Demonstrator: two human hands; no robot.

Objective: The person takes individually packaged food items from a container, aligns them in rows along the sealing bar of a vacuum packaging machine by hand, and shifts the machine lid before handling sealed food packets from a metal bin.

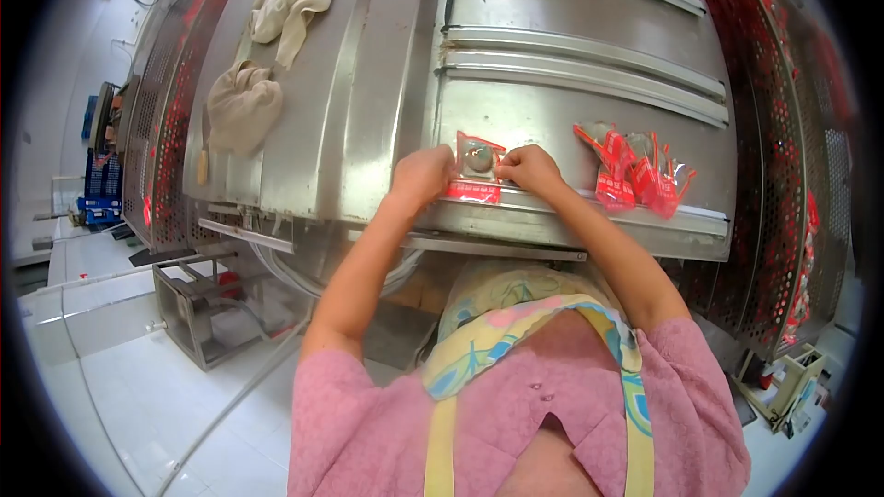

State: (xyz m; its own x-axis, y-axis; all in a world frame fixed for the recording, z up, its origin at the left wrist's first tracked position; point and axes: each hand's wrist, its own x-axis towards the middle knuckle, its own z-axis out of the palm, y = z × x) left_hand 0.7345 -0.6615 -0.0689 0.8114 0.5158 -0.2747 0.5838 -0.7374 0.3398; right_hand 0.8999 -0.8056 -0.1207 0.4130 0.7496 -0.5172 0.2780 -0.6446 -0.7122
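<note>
The red-and-clear packet (478, 166), containing a round item, is positioned between both hands at the near side of the steel table (543, 109). The left hand (425, 175) grips the packet's left edge. The right hand (530, 169), fingertips pinched narrow, holds its right edge. Further packets (635, 170) lie grouped to the right.

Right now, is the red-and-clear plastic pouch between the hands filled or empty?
Filled: the pouch shows a round, greyish item through its clear plastic.
</note>
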